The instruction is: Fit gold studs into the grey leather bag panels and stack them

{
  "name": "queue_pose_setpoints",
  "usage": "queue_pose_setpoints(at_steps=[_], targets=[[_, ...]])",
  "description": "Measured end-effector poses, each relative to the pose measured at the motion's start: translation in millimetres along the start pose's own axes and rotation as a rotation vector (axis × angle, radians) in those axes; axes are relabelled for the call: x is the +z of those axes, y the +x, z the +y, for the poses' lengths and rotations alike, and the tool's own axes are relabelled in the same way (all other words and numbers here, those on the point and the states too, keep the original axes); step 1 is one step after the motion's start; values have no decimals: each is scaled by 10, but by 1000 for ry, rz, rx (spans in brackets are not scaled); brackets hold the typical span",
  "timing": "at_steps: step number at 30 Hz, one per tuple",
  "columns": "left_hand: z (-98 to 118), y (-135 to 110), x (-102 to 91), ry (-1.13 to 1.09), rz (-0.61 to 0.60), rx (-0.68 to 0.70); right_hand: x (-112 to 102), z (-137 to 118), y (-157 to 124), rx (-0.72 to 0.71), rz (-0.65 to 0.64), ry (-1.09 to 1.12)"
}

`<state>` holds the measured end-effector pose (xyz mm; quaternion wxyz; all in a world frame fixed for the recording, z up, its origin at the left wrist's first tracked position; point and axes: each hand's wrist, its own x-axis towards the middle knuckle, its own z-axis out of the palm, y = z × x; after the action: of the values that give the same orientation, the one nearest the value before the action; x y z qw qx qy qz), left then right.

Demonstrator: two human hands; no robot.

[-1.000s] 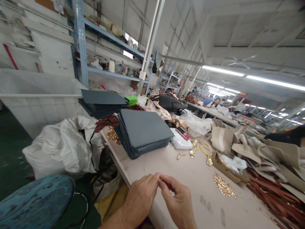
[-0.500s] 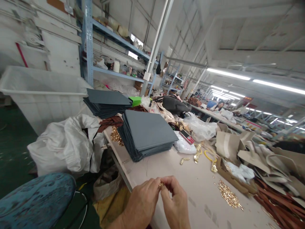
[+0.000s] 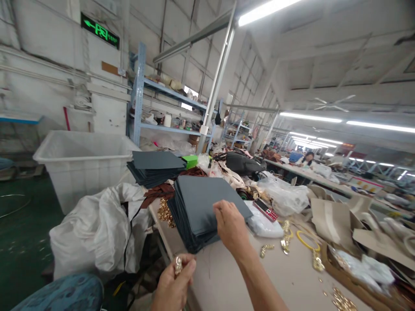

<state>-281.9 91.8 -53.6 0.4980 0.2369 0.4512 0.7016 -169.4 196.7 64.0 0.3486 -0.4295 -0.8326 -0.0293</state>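
While the left hand (image 3: 175,278) pinches a gold metal piece (image 3: 178,265), long axis near upright, beside the edge of the counter (image 3: 222,283), the right hand (image 3: 229,222) is farther forward and right, over the stack of dark sheets (image 3: 202,201), grip curled, contents unclear.

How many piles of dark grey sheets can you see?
2. The nearer pile is on the table, with the right hand at its near side. The farther pile is behind it, between the white tub and green box. Others may be hidden.
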Motion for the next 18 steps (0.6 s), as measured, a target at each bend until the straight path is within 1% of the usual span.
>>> queue_pose_setpoints(at_steps=[2, 4, 7, 9, 11, 13, 15, 16, 18], targets=[[77, -13, 16, -30, 35, -17, 67, -13, 130, -31, -100, -142], [149, -34, 13, -45, 54, -6, 85, -19, 92, -53, -159, -197], [243, -43, 0, -65, 71, -15, 11, -18, -182, -98, -220, -148], [284, -31, 11, -92, 52, -43, -53, -6, -419, -117, -277, -74], [286, -28, 37, -108, 4, -65, -89, 30, -655, -126, -330, 14], [230, -62, 64, -101, -56, -73, -107, 104, -883, -102, -341, 115], [112, -152, 78, -112, -156, -113, -149, 221, -1111, -31, -295, 219], [35, -216, 80, -126, -214, -151, -189, 295, -1230, 23, -251, 262], [-135, -367, 85, -140, -336, -262, -303, 457, -1486, 139, -177, 312]])
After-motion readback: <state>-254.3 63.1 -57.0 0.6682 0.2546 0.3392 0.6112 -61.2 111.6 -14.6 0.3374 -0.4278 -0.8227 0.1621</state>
